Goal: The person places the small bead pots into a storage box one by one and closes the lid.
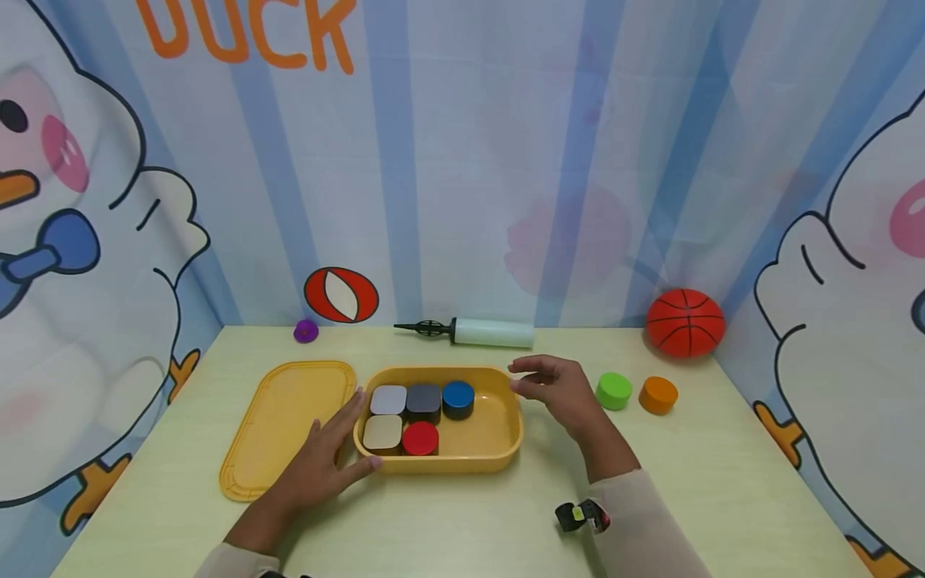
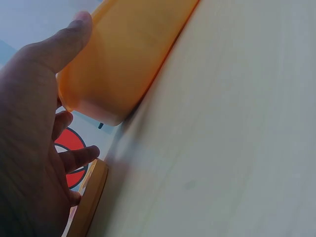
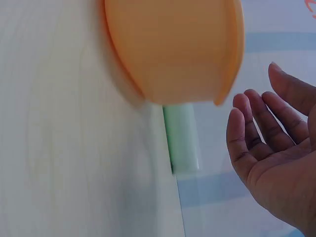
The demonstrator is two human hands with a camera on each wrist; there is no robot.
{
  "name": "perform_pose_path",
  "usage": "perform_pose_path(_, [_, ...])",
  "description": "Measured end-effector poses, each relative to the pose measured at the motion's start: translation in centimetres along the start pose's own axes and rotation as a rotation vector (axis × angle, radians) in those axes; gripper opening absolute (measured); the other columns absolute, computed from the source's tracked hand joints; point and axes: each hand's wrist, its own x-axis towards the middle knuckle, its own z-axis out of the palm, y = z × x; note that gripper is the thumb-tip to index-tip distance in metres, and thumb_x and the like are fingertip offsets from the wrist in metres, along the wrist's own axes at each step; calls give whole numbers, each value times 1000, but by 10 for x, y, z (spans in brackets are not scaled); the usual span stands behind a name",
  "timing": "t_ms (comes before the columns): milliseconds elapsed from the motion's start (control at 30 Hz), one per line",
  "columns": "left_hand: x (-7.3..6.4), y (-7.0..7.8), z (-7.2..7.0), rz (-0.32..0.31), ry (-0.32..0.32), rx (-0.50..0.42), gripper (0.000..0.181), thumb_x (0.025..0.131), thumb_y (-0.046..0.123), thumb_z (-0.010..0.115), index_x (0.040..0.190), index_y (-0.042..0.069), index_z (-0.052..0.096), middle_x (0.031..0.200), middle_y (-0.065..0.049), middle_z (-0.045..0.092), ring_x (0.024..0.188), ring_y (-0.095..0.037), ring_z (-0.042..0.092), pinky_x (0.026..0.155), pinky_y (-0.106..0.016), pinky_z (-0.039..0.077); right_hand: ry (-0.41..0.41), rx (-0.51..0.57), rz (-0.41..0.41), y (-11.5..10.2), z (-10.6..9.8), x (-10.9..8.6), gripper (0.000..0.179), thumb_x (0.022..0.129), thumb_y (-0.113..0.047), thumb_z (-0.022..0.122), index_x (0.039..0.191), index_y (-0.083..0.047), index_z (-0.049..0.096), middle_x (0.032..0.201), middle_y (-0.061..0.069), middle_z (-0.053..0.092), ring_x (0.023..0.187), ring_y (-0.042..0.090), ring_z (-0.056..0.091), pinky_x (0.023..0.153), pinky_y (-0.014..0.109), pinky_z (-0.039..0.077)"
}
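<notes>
A yellow rectangular container [image 1: 470, 464] with rounded corners holds several small blocks in its left part. Square-topped ones are white [image 1: 389, 399], dark grey [image 1: 423, 399] and beige [image 1: 382, 433]; a blue cylinder [image 1: 458, 397] and a red cylinder [image 1: 421, 439] have round tops. My left hand [image 1: 311, 470] lies at the container's left end, fingers spread, with the thumb against the front corner and the index fingertip by the back corner. Beside the right rim, my right hand [image 1: 560, 389] hovers with loosely bent fingers; in the right wrist view its palm holds nothing.
Left of the container lies a flat yellow lid [image 1: 289, 425]. A green cylinder [image 1: 614, 391] and an orange cylinder [image 1: 658, 395] stand to the right, before a red basketball [image 1: 685, 323]. Along the back edge are a hand pump [image 1: 491, 332] and a small purple object [image 1: 306, 331].
</notes>
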Motion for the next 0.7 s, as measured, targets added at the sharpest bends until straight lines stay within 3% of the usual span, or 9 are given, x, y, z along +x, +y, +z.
perform_pose_path(300, [-1,0,-1,-15,-3,-1,101,97,55,78,176,20,25,183,-6,25,167,-44,28,124,-89,9,88,-66,59,11,-37,-6,41,100,-21,82,136,-5,74,132,18,76,99,10,69,78,29,56])
perform_pose_path(567, [-1,3,0,-24,-12,-18,102,97,56,78,176,21,24,183,-6,24,168,-44,28,125,-87,7,114,-133,96,26,-74,-16,44,100,-23,82,139,-4,72,130,20,75,102,9,68,80,28,61])
perform_pose_path(700, [-1,3,-1,-20,-2,-1,103,97,56,79,176,19,25,183,-6,25,167,-43,29,125,-87,9,125,-161,129,30,-88,-21,50,101,-27,81,143,-4,69,131,19,75,114,20,69,84,27,62])
